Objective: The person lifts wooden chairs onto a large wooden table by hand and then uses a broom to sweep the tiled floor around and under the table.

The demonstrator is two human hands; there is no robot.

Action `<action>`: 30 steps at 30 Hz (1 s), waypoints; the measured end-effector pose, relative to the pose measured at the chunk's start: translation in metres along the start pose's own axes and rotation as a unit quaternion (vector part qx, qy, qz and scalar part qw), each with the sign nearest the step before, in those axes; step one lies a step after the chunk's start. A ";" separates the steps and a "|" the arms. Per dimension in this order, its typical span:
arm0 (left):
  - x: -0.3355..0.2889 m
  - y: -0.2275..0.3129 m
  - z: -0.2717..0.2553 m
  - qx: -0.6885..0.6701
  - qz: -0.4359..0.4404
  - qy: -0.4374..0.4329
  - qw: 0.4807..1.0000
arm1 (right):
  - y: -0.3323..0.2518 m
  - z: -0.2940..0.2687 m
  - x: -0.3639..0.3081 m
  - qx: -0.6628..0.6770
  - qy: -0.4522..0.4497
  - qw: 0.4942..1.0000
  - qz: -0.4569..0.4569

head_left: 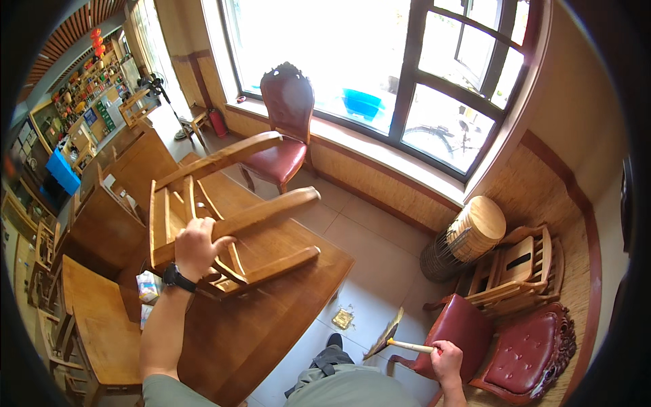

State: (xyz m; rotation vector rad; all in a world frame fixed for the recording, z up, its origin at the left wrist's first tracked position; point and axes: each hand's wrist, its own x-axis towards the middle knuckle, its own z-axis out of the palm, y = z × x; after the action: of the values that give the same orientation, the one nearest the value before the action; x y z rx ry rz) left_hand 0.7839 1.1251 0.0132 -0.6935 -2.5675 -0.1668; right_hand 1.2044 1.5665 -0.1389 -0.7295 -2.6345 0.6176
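Head view: left fingers (199, 232) grip chair (261, 220); blue tub (361, 104) outside, contents unclear.

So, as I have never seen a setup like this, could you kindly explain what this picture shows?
Of course. There is no machine here, only a person's two bare hands. The picture comes from a wide fisheye camera worn on the head and looking down, so straight edges bend toward the rim.

The left hand grips a wooden chair, tipped over on the brown table with its legs pointing away to the right. Small coloured packs show beside the left forearm. The right hand holds a broom by its pale handle, bristles toward the tiled floor. A red-seated chair stands near the window.
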 end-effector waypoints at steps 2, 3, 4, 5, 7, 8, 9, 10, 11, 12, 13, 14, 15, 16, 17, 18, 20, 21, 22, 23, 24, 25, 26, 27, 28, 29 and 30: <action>0.035 -0.016 0.019 0.010 -0.029 -0.005 1.000 | -0.007 -0.009 0.036 -0.011 -0.001 1.000 0.010; 0.051 -0.026 0.030 0.021 -0.048 -0.009 0.999 | -0.008 -0.011 0.051 -0.013 -0.002 1.000 0.017; 0.068 -0.035 0.038 0.012 -0.058 -0.003 0.998 | -0.008 -0.012 0.069 -0.015 0.000 1.000 0.005; 0.084 -0.043 0.043 0.010 -0.081 -0.011 0.997 | -0.007 -0.012 0.083 -0.012 0.005 1.000 0.008; 0.112 -0.072 0.065 0.023 -0.103 -0.015 0.994 | -0.002 -0.009 0.114 -0.003 0.018 1.000 0.011; 0.123 -0.087 0.074 0.029 -0.114 -0.007 0.993 | 0.000 -0.008 0.130 -0.001 0.015 1.000 0.016; 0.134 -0.100 0.082 0.038 -0.125 0.000 0.991 | 0.002 -0.007 0.146 0.003 0.018 1.000 0.014; 0.145 -0.111 0.088 0.047 -0.138 -0.004 0.989 | 0.006 -0.005 0.161 0.008 0.020 1.000 0.014; 0.151 -0.119 0.098 0.059 -0.156 -0.008 0.986 | 0.014 0.000 0.175 0.011 0.022 1.000 0.012; 0.160 -0.128 0.104 0.067 -0.173 -0.010 0.983 | 0.019 0.003 0.191 0.020 0.021 0.999 0.013; 0.168 -0.136 0.111 0.075 -0.188 -0.012 0.979 | 0.026 0.006 0.208 0.029 0.019 0.999 0.016; 0.173 -0.147 0.118 0.082 -0.206 -0.018 0.975 | 0.034 0.012 0.224 0.038 0.016 0.999 0.017; 0.179 -0.157 0.123 0.092 -0.222 -0.023 0.970 | 0.042 0.018 0.242 0.042 0.011 0.999 0.009; 0.183 -0.165 0.129 0.097 -0.228 -0.016 0.969 | 0.050 0.024 0.262 0.045 0.007 0.999 -0.001; 0.187 -0.172 0.136 0.127 -0.237 -0.008 0.963 | 0.057 0.028 0.283 0.047 0.001 0.999 -0.010; 0.178 -0.176 0.146 0.145 -0.259 -0.002 0.955 | 0.071 0.037 0.300 0.053 -0.005 0.998 -0.021; 0.180 -0.183 0.159 0.187 -0.306 -0.013 0.934 | 0.083 0.047 0.338 0.063 -0.022 0.997 -0.031; 0.178 -0.186 0.162 0.213 -0.337 -0.025 0.917 | 0.086 0.050 0.361 0.068 -0.040 0.996 -0.045; 0.177 -0.190 0.168 0.244 -0.361 -0.035 0.899 | 0.092 0.052 0.378 0.071 -0.049 0.994 -0.062; 0.208 -0.151 0.182 0.208 -0.414 -0.068 0.884 | 0.096 0.053 0.396 0.062 -0.045 0.994 -0.074; 0.191 -0.172 0.181 0.228 -0.395 -0.037 0.889 | 0.098 0.060 0.416 0.074 -0.059 0.992 -0.082; 0.176 -0.191 0.178 0.248 -0.374 -0.008 0.894 | 0.099 0.065 0.437 0.085 -0.073 0.990 -0.090; 0.174 -0.191 0.183 0.248 -0.378 -0.013 0.892 | 0.099 0.069 0.454 0.086 -0.087 0.988 -0.091; 0.172 -0.193 0.186 0.249 -0.383 -0.018 0.890 | 0.098 0.074 0.469 0.091 -0.092 0.987 -0.098; 0.170 -0.196 0.185 0.255 -0.385 -0.031 0.886 | 0.096 0.079 0.483 0.098 -0.097 0.985 -0.106; 0.171 -0.196 0.187 0.251 -0.379 -0.022 0.890 | 0.094 0.084 0.499 0.103 -0.098 0.983 -0.115; 0.171 -0.195 0.190 0.246 -0.387 -0.018 0.889 | 0.091 0.088 0.512 0.100 -0.105 0.982 -0.120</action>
State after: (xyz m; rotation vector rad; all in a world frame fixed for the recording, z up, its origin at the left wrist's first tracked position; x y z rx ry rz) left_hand 0.4775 1.0768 -0.0717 0.5344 -2.6096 0.2455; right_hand 0.7876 1.8901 -0.1552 -0.2948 -2.7365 0.9147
